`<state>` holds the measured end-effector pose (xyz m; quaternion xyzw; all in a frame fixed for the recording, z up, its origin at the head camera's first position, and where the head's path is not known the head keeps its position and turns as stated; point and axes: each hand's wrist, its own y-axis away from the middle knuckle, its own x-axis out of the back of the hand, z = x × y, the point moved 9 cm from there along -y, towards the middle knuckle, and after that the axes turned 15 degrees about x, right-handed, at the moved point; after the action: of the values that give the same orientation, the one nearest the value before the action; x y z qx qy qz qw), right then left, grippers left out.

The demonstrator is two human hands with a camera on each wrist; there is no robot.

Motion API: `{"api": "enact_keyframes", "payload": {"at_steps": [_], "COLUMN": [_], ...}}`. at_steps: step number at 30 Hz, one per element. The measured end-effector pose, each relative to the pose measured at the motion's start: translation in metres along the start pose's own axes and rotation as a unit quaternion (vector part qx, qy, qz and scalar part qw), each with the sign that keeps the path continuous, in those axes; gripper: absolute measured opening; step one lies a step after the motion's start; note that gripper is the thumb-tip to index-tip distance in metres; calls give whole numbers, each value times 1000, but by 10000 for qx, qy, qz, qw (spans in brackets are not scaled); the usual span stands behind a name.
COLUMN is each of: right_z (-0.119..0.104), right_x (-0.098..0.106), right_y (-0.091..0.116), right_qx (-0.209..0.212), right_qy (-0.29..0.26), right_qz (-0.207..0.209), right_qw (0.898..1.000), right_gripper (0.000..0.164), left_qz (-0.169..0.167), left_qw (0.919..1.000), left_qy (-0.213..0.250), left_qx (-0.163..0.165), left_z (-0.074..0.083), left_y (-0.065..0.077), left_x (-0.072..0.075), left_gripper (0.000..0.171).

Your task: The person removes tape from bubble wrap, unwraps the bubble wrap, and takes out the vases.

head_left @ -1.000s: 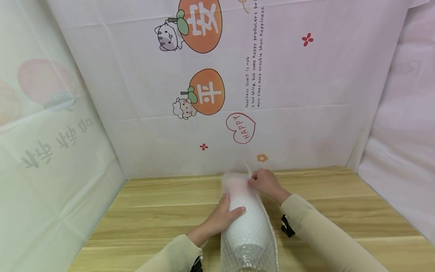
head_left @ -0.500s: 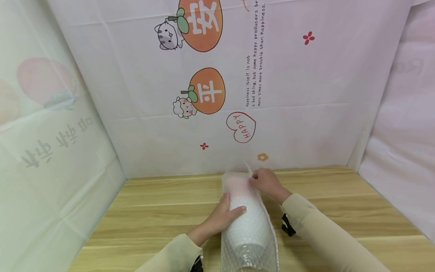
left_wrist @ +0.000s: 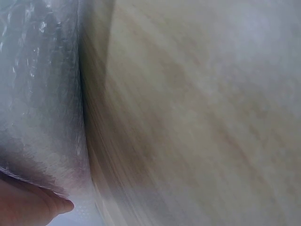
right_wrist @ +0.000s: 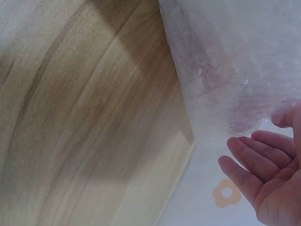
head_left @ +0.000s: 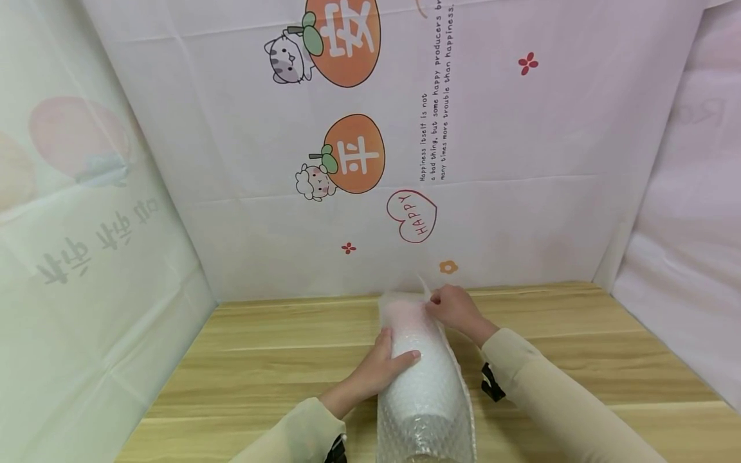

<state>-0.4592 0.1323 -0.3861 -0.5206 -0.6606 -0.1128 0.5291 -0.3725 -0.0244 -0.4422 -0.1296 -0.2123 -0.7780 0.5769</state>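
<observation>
A long clear bubble-wrap bag point(head_left: 425, 392) lies on the table, holding a white rounded object whose kind cannot be told; a pinkish tint shows near its far end. My left hand point(head_left: 373, 370) grips the bag's left side, thumb across the top; its fingers are mostly hidden. At the far right corner, my right hand point(head_left: 457, 312) pinches a thin translucent strip point(head_left: 423, 283) that sticks up above the bag. Bubble wrap point(left_wrist: 42, 84) fills the left of the left wrist view. In the right wrist view the right hand's fingertips point(right_wrist: 240, 146) are beside the bag's edge.
The wood-grain table point(head_left: 278, 360) extends on both sides of the bag, ending at a white printed cloth point(head_left: 503, 161) behind it. More cloth hangs at the left point(head_left: 104, 308) and right. Black straps point(head_left: 492, 384) are on both wrists.
The view has shifted very slightly. Both hands, the bag and the strip stay essentially in place.
</observation>
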Motion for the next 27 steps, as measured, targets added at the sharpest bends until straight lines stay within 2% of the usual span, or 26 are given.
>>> {"api": "enact_keyframes", "payload": {"at_steps": [12, 27], "right_z": [-2, -7], "right_x": [1, 0], "right_y": [-1, -7], "right_qx": [-5, 119], "right_qy": [35, 653], "right_qz": [-112, -446], "right_qw": [9999, 9968], "right_gripper": [46, 38], "left_qz": [0, 12], "left_qw": [10000, 10000], "left_qy": [7, -37], "left_qx": [-36, -47], "left_z": [1, 2], "left_y": [2, 2], "left_x": [0, -1], "left_gripper": [100, 101]}}
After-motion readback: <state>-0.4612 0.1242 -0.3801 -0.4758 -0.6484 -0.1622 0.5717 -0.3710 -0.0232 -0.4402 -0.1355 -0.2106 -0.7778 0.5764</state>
